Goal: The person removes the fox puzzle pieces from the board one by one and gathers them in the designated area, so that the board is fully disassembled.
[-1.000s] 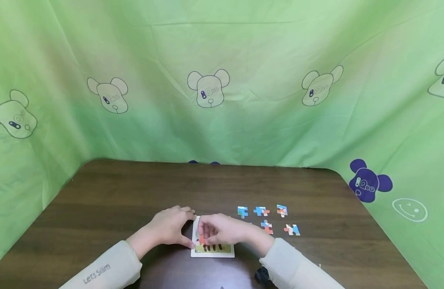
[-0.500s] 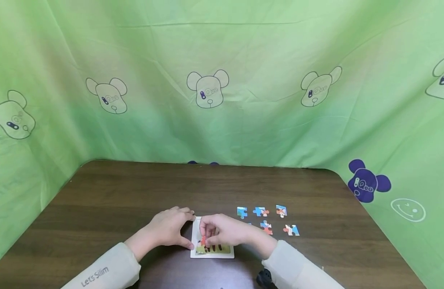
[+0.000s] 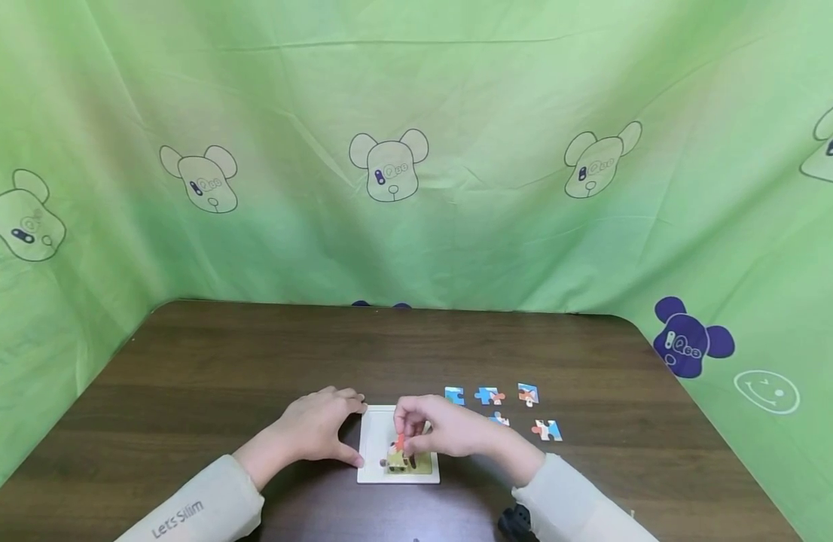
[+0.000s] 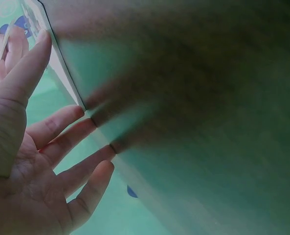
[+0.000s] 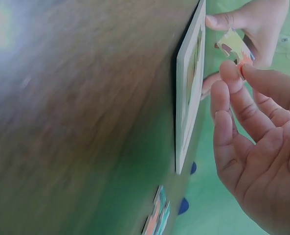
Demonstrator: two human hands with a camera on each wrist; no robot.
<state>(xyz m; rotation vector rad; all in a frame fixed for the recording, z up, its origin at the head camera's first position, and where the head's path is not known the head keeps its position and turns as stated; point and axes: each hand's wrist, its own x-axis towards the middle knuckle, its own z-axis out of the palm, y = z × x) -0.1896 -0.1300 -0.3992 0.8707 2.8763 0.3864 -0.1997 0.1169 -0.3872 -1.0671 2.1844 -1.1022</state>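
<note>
My right hand point(image 3: 443, 427) pinches a yellow-green and orange jigsaw piece point(image 5: 236, 46) between thumb and index finger. In the right wrist view that piece is tilted and held clear of the white puzzle tray point(image 3: 376, 425). Part of the tray's picture, yellow-green with dark stripes, shows beneath the right hand; the bare white base shows on its left side. My left hand point(image 3: 321, 425) is spread at the tray's left edge, thumb by the near corner and fingers by the far corner. In the left wrist view its fingers point(image 4: 69, 142) look fairly straight.
Several loose jigsaw pieces lie right of the tray, among them a blue one point(image 3: 453, 395), a blue and orange one point(image 3: 489, 396) and one farther right point(image 3: 547, 430). A black object point(image 3: 517, 522) sits by the right cuff. A green curtain point(image 3: 389, 248) backs the brown table point(image 3: 254, 346).
The right hand has shifted right and lifted the pinched piece off the tray's left side, exposing white base there. The left hand has stayed put.
</note>
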